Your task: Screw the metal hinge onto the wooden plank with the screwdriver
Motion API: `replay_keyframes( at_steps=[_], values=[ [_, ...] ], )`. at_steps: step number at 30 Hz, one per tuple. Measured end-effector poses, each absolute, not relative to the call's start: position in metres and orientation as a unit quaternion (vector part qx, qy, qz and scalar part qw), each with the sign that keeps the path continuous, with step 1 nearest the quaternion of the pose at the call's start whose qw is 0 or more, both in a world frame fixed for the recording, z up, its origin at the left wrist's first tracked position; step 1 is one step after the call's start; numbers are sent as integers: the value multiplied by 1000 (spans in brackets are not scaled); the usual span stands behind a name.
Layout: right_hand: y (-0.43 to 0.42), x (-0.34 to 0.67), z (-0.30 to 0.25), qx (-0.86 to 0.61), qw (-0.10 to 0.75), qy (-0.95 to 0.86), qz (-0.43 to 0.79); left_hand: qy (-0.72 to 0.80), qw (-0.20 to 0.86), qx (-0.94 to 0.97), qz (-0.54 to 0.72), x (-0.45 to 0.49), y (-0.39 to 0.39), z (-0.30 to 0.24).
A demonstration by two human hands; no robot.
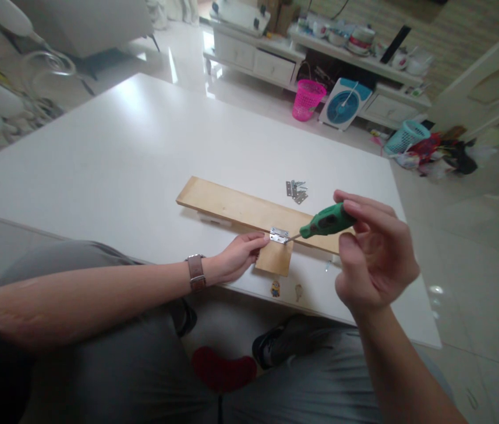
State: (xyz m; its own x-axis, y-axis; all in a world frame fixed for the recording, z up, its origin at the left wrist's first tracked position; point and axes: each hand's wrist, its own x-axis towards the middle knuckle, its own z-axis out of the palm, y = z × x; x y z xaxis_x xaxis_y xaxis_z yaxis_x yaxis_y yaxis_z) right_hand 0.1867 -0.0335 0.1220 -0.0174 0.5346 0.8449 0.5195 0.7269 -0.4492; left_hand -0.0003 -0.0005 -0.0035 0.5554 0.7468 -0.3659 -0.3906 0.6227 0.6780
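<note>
My right hand [375, 253] grips a green-handled screwdriver [329, 220], its tip resting at the lower right of a silver hinge [279, 235]. The hinge bridges a long wooden board [232, 206] and a small wooden piece [273, 258] in front of it. My left hand [243, 256], with a watch on its wrist, pinches the small piece at its left edge, beside the hinge. Behind the board lies a little pile of loose hinges and screws [297, 191]. The board sits raised on white supports, mostly hidden beneath it.
All this is on a white table [112, 153]. Near its front edge are a yellow cartoon figure sticker [275, 288] and another small figure [298, 291]. Beyond stand a pink basket [308, 100], a blue-and-white fan [344, 106] and a white cabinet [276, 66].
</note>
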Motion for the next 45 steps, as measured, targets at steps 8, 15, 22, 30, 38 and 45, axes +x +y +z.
replay_keyframes(
  at_steps=[8,15,22,30,38,45],
  values=[
    [-36,189,129,-389,582,-713,-32,321,843,275,332,0,-1,-3],
    [-34,187,122,-379,584,-717,15,325,839,278,335,0,0,-4],
    [-37,189,129,-394,580,-712,-30,317,842,280,335,0,0,-3],
    [-35,189,125,-367,585,-723,13,313,843,279,336,0,-1,-3],
    [-36,188,128,-382,586,-715,2,320,843,275,333,0,0,-2],
    [-36,188,128,-379,586,-716,-1,321,845,269,334,0,0,-4]
  ],
)
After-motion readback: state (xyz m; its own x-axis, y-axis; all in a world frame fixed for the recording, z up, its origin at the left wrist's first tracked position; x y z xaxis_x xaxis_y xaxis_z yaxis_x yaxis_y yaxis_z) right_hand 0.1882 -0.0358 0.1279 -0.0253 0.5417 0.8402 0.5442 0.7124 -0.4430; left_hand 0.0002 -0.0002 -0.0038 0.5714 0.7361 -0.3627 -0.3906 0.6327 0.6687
